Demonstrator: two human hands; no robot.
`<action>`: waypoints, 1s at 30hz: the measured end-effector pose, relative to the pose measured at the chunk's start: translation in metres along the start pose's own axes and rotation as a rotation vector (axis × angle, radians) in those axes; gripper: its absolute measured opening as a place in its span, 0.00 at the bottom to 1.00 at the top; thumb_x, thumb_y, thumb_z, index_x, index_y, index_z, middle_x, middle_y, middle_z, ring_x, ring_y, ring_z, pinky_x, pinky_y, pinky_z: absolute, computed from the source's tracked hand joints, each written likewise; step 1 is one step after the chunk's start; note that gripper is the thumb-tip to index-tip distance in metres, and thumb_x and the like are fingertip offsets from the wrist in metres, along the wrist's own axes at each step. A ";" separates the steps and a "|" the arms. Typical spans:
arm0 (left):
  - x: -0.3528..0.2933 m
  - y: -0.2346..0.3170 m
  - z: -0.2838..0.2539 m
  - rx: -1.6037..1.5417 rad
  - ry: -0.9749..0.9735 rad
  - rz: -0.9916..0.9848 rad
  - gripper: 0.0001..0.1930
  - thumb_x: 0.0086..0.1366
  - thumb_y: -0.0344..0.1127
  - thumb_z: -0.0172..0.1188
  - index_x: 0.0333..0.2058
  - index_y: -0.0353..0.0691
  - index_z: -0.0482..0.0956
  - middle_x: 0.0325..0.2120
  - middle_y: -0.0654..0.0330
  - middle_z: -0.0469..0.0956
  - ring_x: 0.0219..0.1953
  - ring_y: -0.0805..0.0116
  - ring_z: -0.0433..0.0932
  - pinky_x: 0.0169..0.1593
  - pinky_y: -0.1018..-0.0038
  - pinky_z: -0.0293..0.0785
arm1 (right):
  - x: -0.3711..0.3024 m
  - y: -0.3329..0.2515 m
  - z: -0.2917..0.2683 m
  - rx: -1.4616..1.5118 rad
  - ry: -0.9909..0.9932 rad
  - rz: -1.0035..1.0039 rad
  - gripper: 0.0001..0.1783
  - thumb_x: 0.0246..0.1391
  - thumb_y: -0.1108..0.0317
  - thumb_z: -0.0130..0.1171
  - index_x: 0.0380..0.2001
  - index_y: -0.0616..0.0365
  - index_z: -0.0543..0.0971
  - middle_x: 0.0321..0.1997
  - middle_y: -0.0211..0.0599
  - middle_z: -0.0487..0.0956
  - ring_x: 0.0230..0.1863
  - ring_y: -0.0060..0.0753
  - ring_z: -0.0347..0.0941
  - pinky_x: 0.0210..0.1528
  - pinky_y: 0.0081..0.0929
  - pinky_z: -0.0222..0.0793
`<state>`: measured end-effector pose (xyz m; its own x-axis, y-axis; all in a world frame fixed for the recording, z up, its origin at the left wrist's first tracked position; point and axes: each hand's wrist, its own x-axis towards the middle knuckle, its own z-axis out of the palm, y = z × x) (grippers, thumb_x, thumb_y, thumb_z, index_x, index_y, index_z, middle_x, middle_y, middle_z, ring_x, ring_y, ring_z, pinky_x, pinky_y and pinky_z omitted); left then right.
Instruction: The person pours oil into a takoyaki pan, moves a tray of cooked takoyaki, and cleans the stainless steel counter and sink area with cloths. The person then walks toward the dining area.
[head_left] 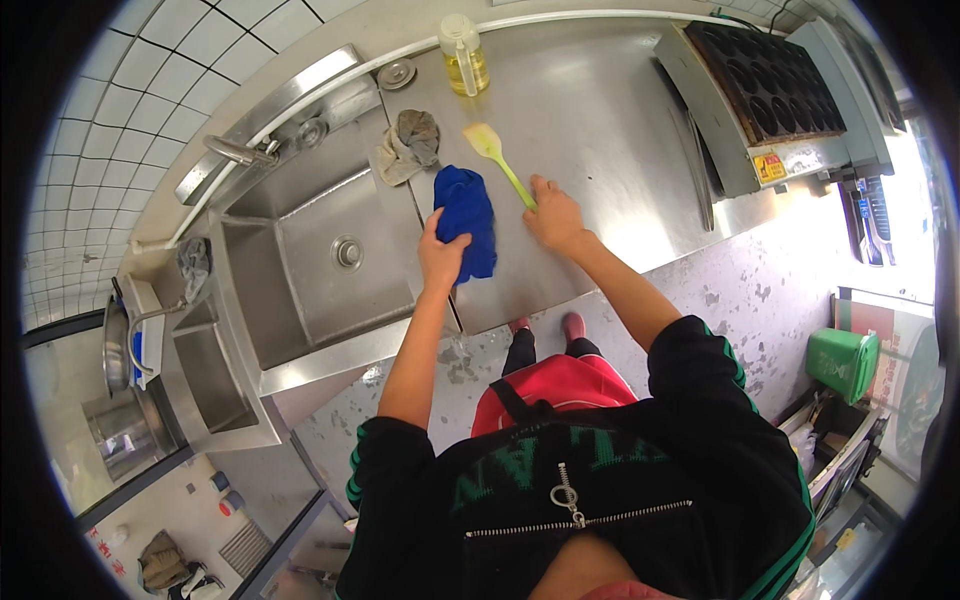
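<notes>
My left hand (440,258) grips the near left side of a blue cloth (466,215), which lies bunched on the steel counter beside the sink. In my right hand (555,216) is the end of a spatula's green handle. The spatula (495,153) points away to the left, and its pale yellow head is low over the counter or resting on it; which, I cannot tell. Just beyond the blue cloth, a crumpled grey-brown rag (408,147) lies at the sink's far right corner.
A steel sink (305,250) with a faucet (240,151) is at left. On the counter (590,100), a clear jug of yellow liquid (463,60) stands at the back, near a round metal lid (397,73). At right sits an appliance with a dark round-welled plate (768,80). A green bin (843,364) stands lower right.
</notes>
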<state>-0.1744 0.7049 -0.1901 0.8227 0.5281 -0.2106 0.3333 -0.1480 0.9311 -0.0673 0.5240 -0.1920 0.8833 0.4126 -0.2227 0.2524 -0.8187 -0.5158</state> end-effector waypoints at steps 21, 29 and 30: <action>0.011 0.032 -0.085 -1.401 -0.074 -0.120 0.25 0.59 0.49 0.50 0.51 0.42 0.66 0.48 0.53 0.69 0.44 0.57 0.69 0.38 0.70 0.69 | 0.169 -0.037 -0.022 0.839 -0.318 -0.348 0.20 0.42 0.68 0.57 0.44 0.50 0.74 0.44 0.37 0.73 0.45 0.31 0.68 0.45 0.27 0.65; 0.169 0.072 -0.030 -0.755 0.087 0.002 0.24 0.52 0.26 0.53 0.51 0.38 0.68 0.43 0.53 0.72 0.41 0.63 0.74 0.44 0.71 0.70 | 0.191 0.169 -0.196 1.065 0.286 -0.010 0.20 0.49 0.70 0.52 0.48 0.56 0.71 0.40 0.29 0.75 0.38 0.20 0.70 0.40 0.21 0.65; 0.184 0.077 -0.015 -0.408 0.133 -0.040 0.25 0.50 0.24 0.52 0.50 0.38 0.68 0.46 0.55 0.71 0.43 0.63 0.72 0.45 0.70 0.68 | 0.207 0.186 -0.210 0.997 0.358 0.050 0.21 0.48 0.68 0.55 0.48 0.55 0.72 0.40 0.29 0.75 0.39 0.22 0.70 0.39 0.23 0.67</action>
<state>-0.0045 0.8028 -0.1532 0.7372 0.6341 -0.2333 0.1318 0.2037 0.9701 0.2452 0.3731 -0.1598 0.9896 0.1128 -0.0896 -0.0825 -0.0664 -0.9944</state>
